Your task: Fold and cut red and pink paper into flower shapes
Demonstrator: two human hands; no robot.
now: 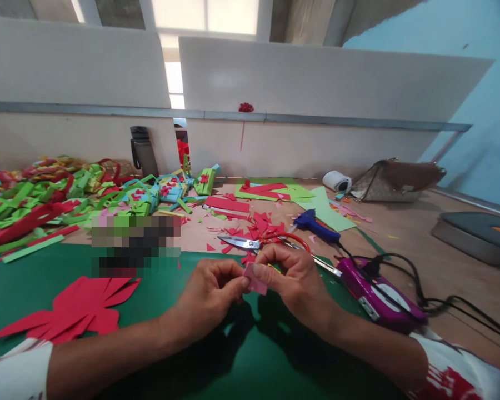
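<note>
Between my two hands is a small piece of pink paper (pixel 257 282), held up over the green mat (pixel 216 366). My left hand (pixel 214 289) pinches its left edge between thumb and fingers. On the other side my right hand (pixel 295 283) grips it with thumb and forefinger. Just behind my hands lie scissors (pixel 240 243) with red handles, partly hidden by my right hand. Red paper scraps (pixel 266 223) are scattered beyond the blades. At the left of the mat rests a stack of red petal-shaped cutouts (pixel 81 303).
A blue glue gun (pixel 316 225) lies right of the scissors, near a purple box (pixel 379 294) with black cables. Green and red paper baskets (pixel 33 203) pile up at the left, by a dark bottle (pixel 144 151). A handbag (pixel 394 180) and a grey case (pixel 477 236) sit right.
</note>
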